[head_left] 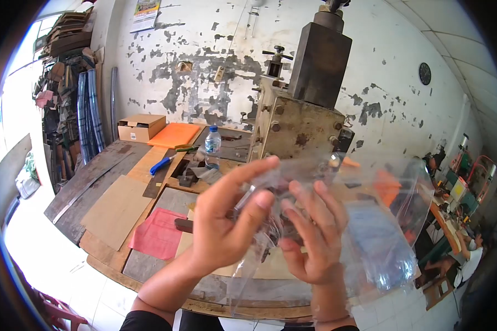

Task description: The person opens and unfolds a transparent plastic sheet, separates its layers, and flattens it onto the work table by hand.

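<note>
Okay, both hands up over the bench, clear plastic bunched between them. My left hand [221,229] has thumb and index spread apart, plastic in the gap; can't tell if the other fingers pinch any. My right hand [317,240] is half curled, fingertips towards the left, plastic across it — blurry, can't tell what it pinches. The clear plastic [378,243] runs from between my hands out past my right wrist, wrinkled and shiny, bench edge showing through.

Just beside my left hand, a dark bar [184,225] end, then a red sheet [153,234], then a tan board [116,212] further left. Beyond: blue-handled cutter [161,165], upright water bottle [212,148], orange sheet [175,134] next to the cardboard box [142,130]. Big metal machine [295,124] stands behind my hands — round clock [424,73] on the wall, a person [471,262] partly visible far right
</note>
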{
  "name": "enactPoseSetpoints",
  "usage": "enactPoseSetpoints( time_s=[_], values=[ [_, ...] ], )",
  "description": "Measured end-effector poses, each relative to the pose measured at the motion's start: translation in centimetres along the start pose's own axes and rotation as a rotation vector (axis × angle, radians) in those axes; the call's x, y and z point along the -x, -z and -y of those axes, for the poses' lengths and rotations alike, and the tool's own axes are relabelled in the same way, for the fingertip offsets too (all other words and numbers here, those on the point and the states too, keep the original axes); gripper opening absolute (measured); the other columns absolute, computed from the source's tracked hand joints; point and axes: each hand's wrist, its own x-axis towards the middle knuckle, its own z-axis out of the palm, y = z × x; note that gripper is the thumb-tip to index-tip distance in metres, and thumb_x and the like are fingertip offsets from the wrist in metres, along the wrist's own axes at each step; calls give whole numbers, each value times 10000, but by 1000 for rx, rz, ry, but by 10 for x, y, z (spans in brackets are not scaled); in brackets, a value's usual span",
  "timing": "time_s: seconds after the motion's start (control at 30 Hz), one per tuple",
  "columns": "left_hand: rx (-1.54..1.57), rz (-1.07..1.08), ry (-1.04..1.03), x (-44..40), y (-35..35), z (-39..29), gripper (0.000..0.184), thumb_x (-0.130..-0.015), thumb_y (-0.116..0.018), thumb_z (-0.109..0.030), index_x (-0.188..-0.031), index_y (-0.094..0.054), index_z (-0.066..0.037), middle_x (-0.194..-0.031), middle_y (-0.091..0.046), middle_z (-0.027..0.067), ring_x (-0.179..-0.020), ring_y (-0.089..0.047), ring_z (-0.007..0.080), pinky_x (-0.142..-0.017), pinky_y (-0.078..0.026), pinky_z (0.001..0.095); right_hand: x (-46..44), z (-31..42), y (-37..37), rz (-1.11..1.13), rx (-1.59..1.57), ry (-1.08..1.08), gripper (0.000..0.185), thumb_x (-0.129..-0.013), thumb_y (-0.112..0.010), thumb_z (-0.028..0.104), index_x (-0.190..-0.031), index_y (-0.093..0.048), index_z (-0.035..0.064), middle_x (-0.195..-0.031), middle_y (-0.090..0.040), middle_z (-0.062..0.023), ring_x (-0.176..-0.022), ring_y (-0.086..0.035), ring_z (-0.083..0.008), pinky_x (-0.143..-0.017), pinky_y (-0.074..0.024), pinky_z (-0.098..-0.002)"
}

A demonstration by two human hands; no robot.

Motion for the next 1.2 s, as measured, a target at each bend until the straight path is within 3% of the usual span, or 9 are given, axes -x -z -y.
enactPoseSetpoints(
  time_s=[0.03,0.13,0.27,0.37,0.5,0.77,0.9,1.07,1.2],
  values=[
    [-45,2,-170,-4,-7,9,429,-1085,-694,-81,-1494,-623,26,-1103,-769,81,-797,-658,36,-675,-521,206,-3,2,0,-47,152,47,355,-1015,-712,279,-1291,-791,69,-1438,-712,-115,-1378,-595,-332,-1108,-474,-479],
    [107,48,-9,-1,-11,4,454,-1068,-716,-67,-1495,-607,40,-1066,-761,80,-821,-676,42,-697,-540,220,3,-6,-5,-125,85,63,336,-988,-749,200,-1290,-776,56,-1369,-739,-98,-1271,-641,-306,-996,-535,-435],
    [97,84,107,1,-9,5,582,-1045,-755,-62,-1565,-512,30,-1122,-752,94,-978,-712,79,-747,-565,235,3,-12,-17,-188,-48,58,378,-968,-679,191,-1303,-757,33,-1385,-742,-103,-1238,-638,-335,-1079,-478,-439],
    [296,87,195,0,-10,-1,727,-1037,-770,-61,-1648,-382,-7,-1219,-729,116,-1169,-686,123,-830,-574,250,-5,-5,-13,-149,-87,-22,434,-904,-789,29,-1335,-738,23,-1339,-748,-113,-1191,-670,-316,-973,-554,-458],
    [290,166,209,-1,-11,-4,814,-1046,-751,-51,-1691,-255,-38,-1289,-696,132,-1294,-636,175,-930,-584,293,-8,-9,-14,-93,-90,-60,466,-912,-781,48,-1373,-720,15,-1468,-676,-174,-1314,-655,-384,-1119,-485,-517],
    [225,-15,-3,-2,-10,12,605,-1065,-688,-24,-1556,-333,-37,-1590,-465,221,-1350,-631,262,-995,-606,366,1,-13,-27,-167,-190,-66,443,-959,-774,98,-1396,-727,45,-1518,-643,-147,-1425,-610,-401,-1284,-326,-568],
    [81,-58,-132,-8,-6,16,451,-1016,-748,-13,-1411,-531,-5,-1557,-509,219,-1319,-662,295,-996,-606,406,3,-14,-31,-150,83,22,395,-966,-805,135,-1359,-775,147,-1476,-686,-51,-1445,-600,-344,-1276,-320,-518],
    [-555,-144,-501,-10,-1,12,173,-846,-821,42,-978,-712,22,-1415,-668,256,-1272,-701,384,-1022,-596,464,3,-9,-31,-138,114,-38,401,-932,-844,148,-1325,-800,215,-1438,-729,8,-1420,-587,-266,-1159,-371,-409],
    [-412,-62,-406,-9,1,12,237,-808,-795,67,-1019,-701,15,-1431,-677,276,-1333,-674,423,-1061,-585,475,3,-10,-30,-169,163,-6,419,-931,-820,167,-1345,-790,217,-1452,-730,34,-1354,-565,-228,-1086,-371,-370]
  ],
)
